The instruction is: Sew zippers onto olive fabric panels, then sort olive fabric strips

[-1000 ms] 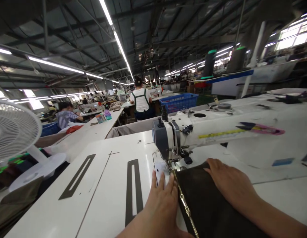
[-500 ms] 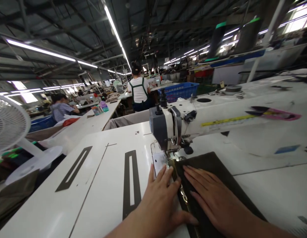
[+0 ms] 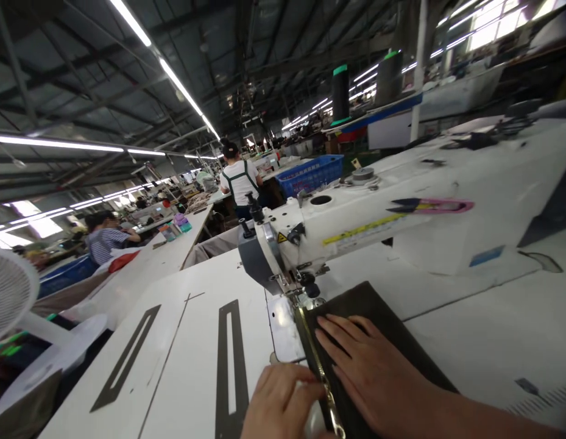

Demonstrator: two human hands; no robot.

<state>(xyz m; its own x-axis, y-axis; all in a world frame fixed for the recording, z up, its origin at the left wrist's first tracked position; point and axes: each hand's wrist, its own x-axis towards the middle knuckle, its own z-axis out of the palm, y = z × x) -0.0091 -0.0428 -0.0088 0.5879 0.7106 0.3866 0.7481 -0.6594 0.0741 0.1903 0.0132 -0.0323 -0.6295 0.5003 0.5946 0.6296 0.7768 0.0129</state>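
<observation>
Dark olive fabric (image 3: pixel 371 302) lies under the presser foot of a white sewing machine (image 3: pixel 360 225). Along its left side runs a zipper (image 3: pixel 315 355) with gold teeth, and a gold slider is visible near the bottom of the view. My right hand (image 3: pixel 371 366) rests flat on the fabric just right of the zipper, fingers stretched toward the needle. At the zipper's left edge my left hand (image 3: pixel 283 399) is closed, its fingers curled and the fingertips at the tape; the thumb is partly out of view.
Two dark slotted strips (image 3: pixel 231 366) lie on the white table to the left. Pink-handled snips (image 3: pixel 440 206) and a yellow measuring tape sit on the machine arm. A white fan (image 3: pixel 13 299) stands at far left. Ahead are a blue basket (image 3: pixel 310 175) and a person in white (image 3: pixel 240 182).
My left hand has drawn back from beside the needle toward me, and its spread fingers have curled in at the zipper. My right hand stays flat on the fabric. The view has shifted.
</observation>
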